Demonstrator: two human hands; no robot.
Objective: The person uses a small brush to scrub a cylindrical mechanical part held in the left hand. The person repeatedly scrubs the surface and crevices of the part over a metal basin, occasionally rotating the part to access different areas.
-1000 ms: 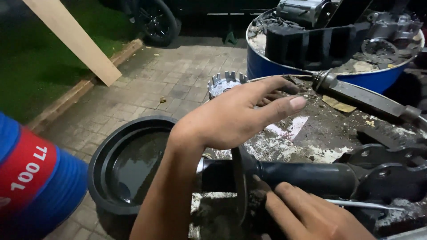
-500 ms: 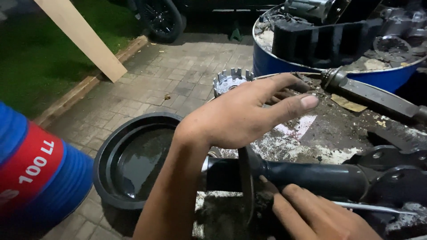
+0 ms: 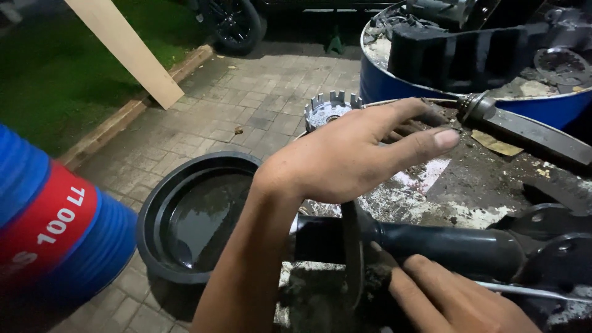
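The right hand [image 3: 456, 302] rests open-fingered on the black strut tube [image 3: 444, 246] at the worktop's [image 3: 493, 185] near edge; left hand [image 3: 357, 154] hovers open. It looks heavy, rigid, greasy: grip mid-tube.

Blue drum [image 3: 37, 246] at left, red band label [image 3: 46, 231], white lettering

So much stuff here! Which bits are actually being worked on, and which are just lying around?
In hand:
left hand
right hand
black strut
toothed metal ring

Lying about:
black basin
blue drum
wooden plank
blue tub
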